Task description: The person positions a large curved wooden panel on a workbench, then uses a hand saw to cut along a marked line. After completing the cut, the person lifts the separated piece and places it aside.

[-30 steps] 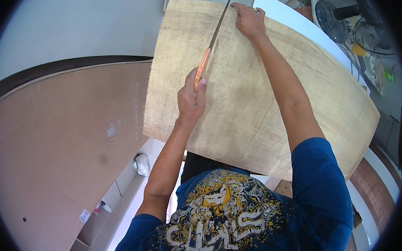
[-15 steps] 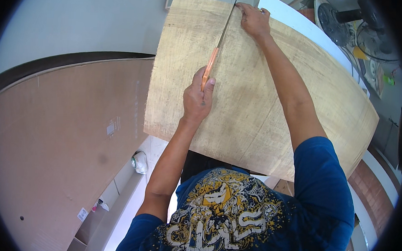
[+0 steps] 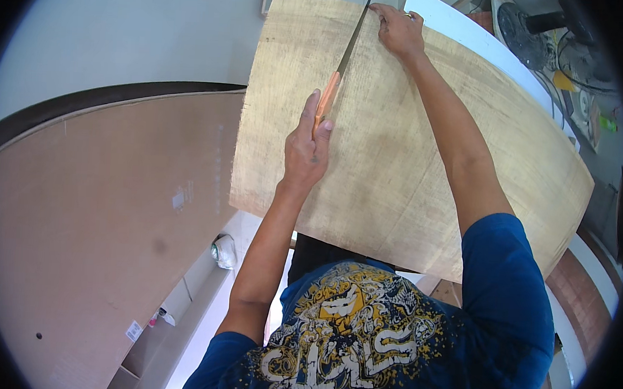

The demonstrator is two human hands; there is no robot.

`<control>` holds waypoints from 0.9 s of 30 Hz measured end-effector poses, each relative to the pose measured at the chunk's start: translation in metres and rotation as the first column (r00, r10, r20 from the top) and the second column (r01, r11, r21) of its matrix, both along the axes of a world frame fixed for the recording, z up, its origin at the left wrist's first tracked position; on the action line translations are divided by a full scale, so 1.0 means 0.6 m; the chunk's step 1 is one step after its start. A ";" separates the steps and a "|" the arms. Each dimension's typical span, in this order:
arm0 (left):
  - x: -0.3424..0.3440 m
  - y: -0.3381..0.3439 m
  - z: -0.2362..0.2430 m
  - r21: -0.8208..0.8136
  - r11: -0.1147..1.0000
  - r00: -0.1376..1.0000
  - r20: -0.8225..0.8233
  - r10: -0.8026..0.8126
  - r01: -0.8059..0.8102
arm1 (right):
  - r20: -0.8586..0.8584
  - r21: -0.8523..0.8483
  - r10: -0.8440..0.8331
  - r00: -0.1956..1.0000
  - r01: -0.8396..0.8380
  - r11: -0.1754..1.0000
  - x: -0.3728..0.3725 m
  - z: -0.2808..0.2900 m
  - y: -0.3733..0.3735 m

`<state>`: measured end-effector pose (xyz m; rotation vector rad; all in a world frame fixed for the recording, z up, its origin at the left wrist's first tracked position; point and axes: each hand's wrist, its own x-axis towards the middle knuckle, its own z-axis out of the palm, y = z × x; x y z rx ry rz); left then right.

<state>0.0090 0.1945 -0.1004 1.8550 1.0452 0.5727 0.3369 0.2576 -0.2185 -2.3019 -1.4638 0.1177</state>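
My left hand (image 3: 307, 148) is closed around the orange handle (image 3: 327, 97) of a handsaw, index finger laid along it. The saw's narrow dark blade (image 3: 355, 38) points away from me, its tip past the far edge of a pale plywood sheet (image 3: 399, 143). Close to the right of the blade, my right hand (image 3: 401, 34) rests on that far edge, fingers spread, one wearing a ring. Its fingertips are only partly visible. The plywood's near edge lies close to my body.
To the left stands a large brown panel (image 3: 113, 219) with a dark upper edge. A white board (image 3: 468, 37) lies along the plywood's far right side. Beyond it are a black fan (image 3: 520, 36) and cables. A white bag (image 3: 224, 252) sits on the floor, lower left.
The saw blade has tilted, now showing more of its side. My left index finger has straightened along the handle. My right hand stays at the far edge; the whole view shifts slightly right.
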 end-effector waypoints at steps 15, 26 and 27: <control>-0.004 0.009 -0.005 0.136 0.986 0.995 -0.050 -0.092 0.098 | -0.004 0.005 -0.004 1.000 0.004 1.000 -0.002 -0.006 0.003; 0.011 0.011 0.043 -0.028 0.996 0.976 -0.202 -0.087 0.083 | -0.081 0.025 -0.011 0.997 0.013 1.000 0.002 -0.003 0.000; 0.015 0.012 0.048 0.018 0.996 0.977 -0.198 -0.083 0.088 | -0.094 0.062 -0.019 0.995 0.025 0.998 0.001 -0.006 -0.001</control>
